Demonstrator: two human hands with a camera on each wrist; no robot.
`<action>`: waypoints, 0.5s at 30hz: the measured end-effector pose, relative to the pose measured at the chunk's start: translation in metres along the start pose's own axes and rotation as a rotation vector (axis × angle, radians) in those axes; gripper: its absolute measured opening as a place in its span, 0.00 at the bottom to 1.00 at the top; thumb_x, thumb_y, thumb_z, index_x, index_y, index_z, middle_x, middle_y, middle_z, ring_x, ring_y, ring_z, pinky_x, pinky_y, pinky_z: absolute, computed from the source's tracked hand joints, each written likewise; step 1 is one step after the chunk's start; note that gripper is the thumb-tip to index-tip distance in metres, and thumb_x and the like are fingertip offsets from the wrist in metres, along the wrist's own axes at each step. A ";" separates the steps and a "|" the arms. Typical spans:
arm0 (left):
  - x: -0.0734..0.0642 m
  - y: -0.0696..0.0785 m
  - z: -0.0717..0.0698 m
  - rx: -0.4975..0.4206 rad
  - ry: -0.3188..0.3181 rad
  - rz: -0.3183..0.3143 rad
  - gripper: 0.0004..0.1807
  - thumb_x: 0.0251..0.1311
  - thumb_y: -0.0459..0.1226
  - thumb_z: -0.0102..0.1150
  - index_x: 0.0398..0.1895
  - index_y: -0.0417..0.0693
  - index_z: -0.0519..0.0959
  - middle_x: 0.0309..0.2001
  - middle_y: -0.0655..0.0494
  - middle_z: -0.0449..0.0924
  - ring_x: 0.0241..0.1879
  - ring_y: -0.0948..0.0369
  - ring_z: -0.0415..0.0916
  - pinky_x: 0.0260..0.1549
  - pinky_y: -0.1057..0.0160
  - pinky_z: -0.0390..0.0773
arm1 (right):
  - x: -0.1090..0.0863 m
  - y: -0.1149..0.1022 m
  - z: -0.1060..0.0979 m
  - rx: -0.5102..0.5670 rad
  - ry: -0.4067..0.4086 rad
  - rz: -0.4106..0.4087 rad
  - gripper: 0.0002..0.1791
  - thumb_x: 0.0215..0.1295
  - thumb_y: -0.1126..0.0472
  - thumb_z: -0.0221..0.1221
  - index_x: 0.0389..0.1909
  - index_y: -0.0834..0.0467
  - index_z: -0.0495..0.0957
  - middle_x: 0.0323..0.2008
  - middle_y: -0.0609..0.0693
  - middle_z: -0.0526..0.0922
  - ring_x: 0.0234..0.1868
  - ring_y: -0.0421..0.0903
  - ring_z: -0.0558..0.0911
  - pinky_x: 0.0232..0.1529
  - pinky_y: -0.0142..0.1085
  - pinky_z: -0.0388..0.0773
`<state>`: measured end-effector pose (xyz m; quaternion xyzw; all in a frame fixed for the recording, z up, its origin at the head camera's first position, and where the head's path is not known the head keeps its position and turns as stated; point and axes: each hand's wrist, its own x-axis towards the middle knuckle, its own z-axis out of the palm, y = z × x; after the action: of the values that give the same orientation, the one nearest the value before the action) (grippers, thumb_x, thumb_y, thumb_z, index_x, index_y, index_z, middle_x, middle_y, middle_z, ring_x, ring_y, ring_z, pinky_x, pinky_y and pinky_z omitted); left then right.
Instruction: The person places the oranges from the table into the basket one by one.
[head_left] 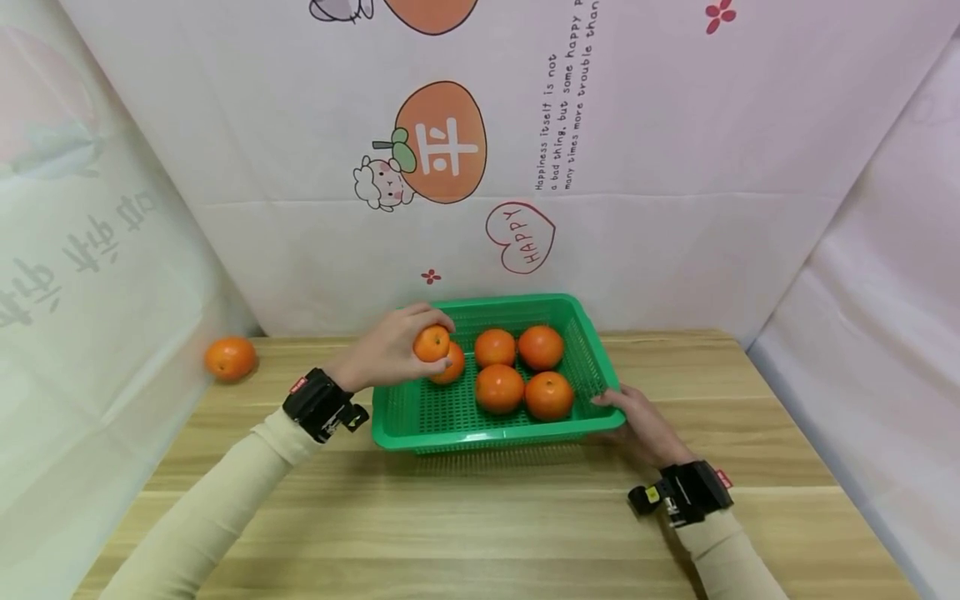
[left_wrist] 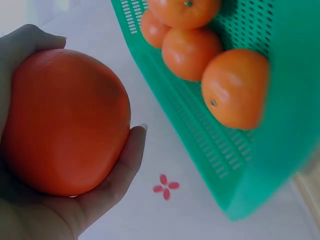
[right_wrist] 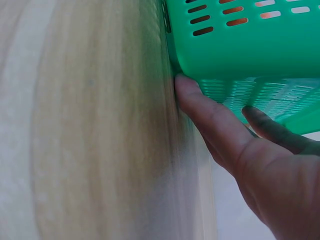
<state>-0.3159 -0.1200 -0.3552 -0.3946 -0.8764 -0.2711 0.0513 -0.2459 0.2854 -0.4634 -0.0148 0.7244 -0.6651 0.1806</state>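
My left hand (head_left: 391,348) grips an orange (head_left: 432,342) between thumb and curled fingers, over the left part of a green plastic basket (head_left: 498,437). In the left wrist view this orange (left_wrist: 67,122) fills the palm, beside the basket's side. Several oranges (head_left: 499,389) lie inside the basket, one of them partly covered by the held fruit. At the front right corner, my right hand (head_left: 643,423) holds the basket, thumb over the rim. The right wrist view has that hand's fingers (right_wrist: 215,117) against the basket's underside and wall, close to the tabletop.
Another orange (head_left: 231,359) sits at the far left of the wooden table (head_left: 450,533). White printed cloth (head_left: 637,250) hangs right behind the basket, with more cloth along both sides. Both wrists carry black strapped cameras.
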 end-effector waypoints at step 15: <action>0.031 0.019 0.021 -0.010 -0.083 0.025 0.19 0.61 0.44 0.72 0.54 0.54 0.81 0.51 0.56 0.79 0.39 0.60 0.76 0.34 0.65 0.80 | 0.000 0.001 -0.001 0.014 -0.004 0.000 0.38 0.75 0.57 0.50 0.79 0.70 0.54 0.62 0.60 0.80 0.54 0.43 0.86 0.56 0.37 0.83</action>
<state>-0.3215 -0.0784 -0.3550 -0.4169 -0.8713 -0.2582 0.0162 -0.2459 0.2865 -0.4645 -0.0151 0.7195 -0.6700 0.1820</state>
